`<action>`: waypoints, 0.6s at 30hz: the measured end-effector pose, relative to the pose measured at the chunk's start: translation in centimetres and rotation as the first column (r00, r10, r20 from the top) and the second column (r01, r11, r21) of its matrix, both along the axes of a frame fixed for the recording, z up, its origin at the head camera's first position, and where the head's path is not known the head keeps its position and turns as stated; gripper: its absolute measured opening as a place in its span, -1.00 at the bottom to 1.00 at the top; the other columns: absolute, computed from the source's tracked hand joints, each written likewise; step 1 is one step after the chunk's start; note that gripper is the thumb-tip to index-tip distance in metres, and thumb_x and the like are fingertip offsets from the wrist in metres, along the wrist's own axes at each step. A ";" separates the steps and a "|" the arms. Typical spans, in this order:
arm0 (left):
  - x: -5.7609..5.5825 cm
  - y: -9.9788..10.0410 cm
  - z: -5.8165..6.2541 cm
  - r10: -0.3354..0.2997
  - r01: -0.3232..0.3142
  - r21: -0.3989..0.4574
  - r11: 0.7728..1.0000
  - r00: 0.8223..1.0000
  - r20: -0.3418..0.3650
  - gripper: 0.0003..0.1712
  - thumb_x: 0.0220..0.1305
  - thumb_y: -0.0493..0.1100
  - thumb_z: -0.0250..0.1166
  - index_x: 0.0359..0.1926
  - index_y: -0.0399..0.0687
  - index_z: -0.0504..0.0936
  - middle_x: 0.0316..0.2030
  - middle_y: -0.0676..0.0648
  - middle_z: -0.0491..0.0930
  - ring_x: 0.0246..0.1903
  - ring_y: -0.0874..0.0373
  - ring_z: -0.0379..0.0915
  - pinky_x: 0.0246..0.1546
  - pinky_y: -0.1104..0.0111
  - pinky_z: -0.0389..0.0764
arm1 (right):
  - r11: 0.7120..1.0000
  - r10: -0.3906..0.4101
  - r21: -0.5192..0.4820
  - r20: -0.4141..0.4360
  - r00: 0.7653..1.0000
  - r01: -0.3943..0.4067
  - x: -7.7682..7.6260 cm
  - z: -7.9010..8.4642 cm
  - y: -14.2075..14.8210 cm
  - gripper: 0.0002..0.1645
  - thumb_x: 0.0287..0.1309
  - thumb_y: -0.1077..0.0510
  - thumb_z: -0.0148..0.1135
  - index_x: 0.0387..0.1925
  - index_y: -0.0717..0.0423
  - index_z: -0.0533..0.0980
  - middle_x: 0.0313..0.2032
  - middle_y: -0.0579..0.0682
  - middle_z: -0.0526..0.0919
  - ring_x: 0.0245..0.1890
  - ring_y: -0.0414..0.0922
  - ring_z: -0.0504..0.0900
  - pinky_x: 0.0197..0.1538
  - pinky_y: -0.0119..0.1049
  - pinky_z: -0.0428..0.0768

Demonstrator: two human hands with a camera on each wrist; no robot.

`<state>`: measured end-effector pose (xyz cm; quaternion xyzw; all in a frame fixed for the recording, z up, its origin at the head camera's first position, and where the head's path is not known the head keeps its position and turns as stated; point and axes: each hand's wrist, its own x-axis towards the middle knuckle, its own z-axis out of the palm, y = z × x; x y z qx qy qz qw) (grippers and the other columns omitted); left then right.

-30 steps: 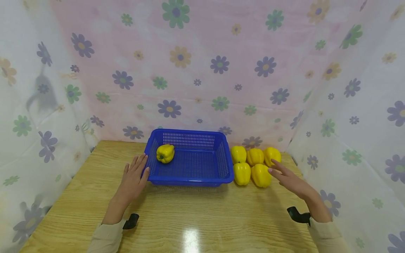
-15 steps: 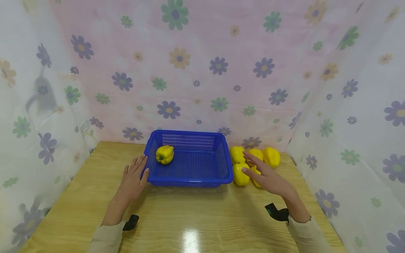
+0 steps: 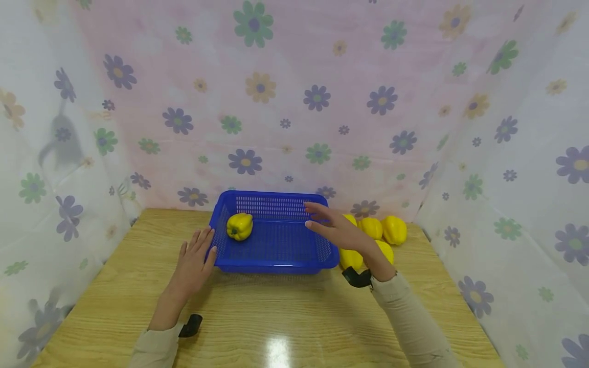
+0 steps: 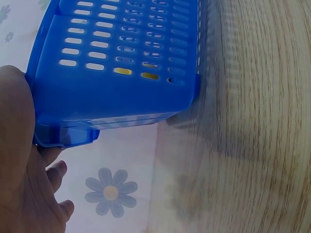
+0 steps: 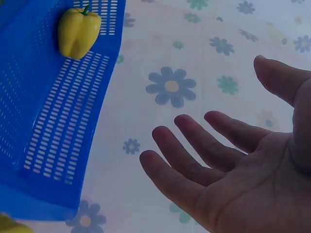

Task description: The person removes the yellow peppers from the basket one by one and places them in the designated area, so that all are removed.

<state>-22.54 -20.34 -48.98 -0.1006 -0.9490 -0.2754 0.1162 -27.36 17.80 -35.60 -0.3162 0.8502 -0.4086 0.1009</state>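
A blue plastic basket (image 3: 276, 264) with slotted walls stands on the table, one yellow bell pepper (image 3: 240, 226) lying at its left end. My left hand (image 3: 190, 263) rests on the basket's left rim, fingers fairly straight; the left wrist view shows the hand (image 4: 24, 194) beside the basket wall (image 4: 112, 92). Above the basket's right end hovers my right hand (image 3: 338, 230), holding nothing. The right wrist view shows its palm (image 5: 233, 179) with fingers spread, apart from the basket (image 5: 58, 204) and the pepper in it (image 5: 78, 31).
Right of the basket, several more yellow bell peppers (image 3: 394, 230) lie grouped on the wooden table (image 3: 257, 317), partly hidden by my right hand and wrist. Flower-printed cloth (image 3: 285, 138) hangs behind and along both sides.
My right hand has moved left, from the right side of the pepper group across it to above the basket's right end. The left hand, basket and peppers have stayed in place.
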 end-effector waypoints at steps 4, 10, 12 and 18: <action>0.0 -0.1 0.0 -0.002 0.002 0.006 1.000 1.000 -0.021 -0.33 0.64 -0.01 -0.12 0.58 -0.26 0.10 0.57 -0.30 0.05 0.57 -0.33 -0.21 0.44 -0.37 -0.18 | 1.000 -0.002 0.010 -0.008 1.000 0.003 -2.1 -0.2 -1.9 -0.25 0.54 -0.06 0.05 0.57 0.11 0.13 0.52 0.15 0.23 0.42 0.17 0.37 0.38 0.16 0.42; -0.1 -0.2 0.0 -0.004 0.004 0.000 1.000 0.999 -0.032 -0.34 0.63 -0.04 -0.09 0.57 -0.29 0.11 0.56 -0.31 0.07 0.56 -0.34 -0.20 0.44 -0.37 -0.18 | 1.000 -0.008 0.013 -0.005 1.000 0.008 -5.6 -1.9 -4.7 -0.33 0.53 0.00 0.07 0.53 0.11 0.24 0.45 0.20 0.35 0.37 0.13 0.44 0.33 0.09 0.50; -0.1 -0.2 -0.1 -0.005 0.004 -0.006 1.000 0.999 -0.034 -0.34 0.63 -0.04 -0.09 0.57 -0.29 0.11 0.56 -0.32 0.07 0.56 -0.35 -0.19 0.43 -0.38 -0.17 | 1.000 -0.010 0.029 0.013 1.000 0.010 -6.5 -2.7 -5.6 -0.34 0.52 0.01 0.08 0.51 0.14 0.26 0.42 0.22 0.39 0.36 0.13 0.45 0.34 0.06 0.50; -0.1 0.0 -0.3 -0.006 0.006 -0.006 1.000 0.999 -0.034 -0.34 0.64 -0.01 -0.12 0.57 -0.28 0.11 0.56 -0.31 0.07 0.56 -0.35 -0.18 0.43 -0.38 -0.17 | 0.994 -0.003 0.107 0.026 1.000 0.000 -8.4 -4.6 -8.2 -0.36 0.50 0.06 0.10 0.45 0.30 0.31 0.36 0.31 0.43 0.35 0.18 0.45 0.36 0.02 0.49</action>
